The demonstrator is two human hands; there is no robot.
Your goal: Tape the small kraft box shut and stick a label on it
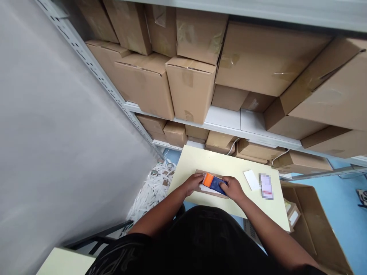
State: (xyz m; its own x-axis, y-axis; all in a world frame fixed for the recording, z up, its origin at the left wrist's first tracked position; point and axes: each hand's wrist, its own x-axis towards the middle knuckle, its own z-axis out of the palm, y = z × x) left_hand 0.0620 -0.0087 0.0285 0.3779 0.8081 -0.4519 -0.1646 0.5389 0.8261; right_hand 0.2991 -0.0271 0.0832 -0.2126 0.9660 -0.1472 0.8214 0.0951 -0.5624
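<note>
While gripped: box (213, 182) lengthwise left-right.

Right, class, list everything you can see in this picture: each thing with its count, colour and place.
orange and blue pack: one, held over a flat brown card on the table
brown card: one, under the pack
table: one, pale yellow, centre
white card: one, on the table, right of the hands
cardboard boxes: many, brown, on grey shelves behind
open box: one, brown, on blue floor, right
white strips: a heap, on the floor, left
left hand: on the pack's orange end
right hand: on the blue end
</note>
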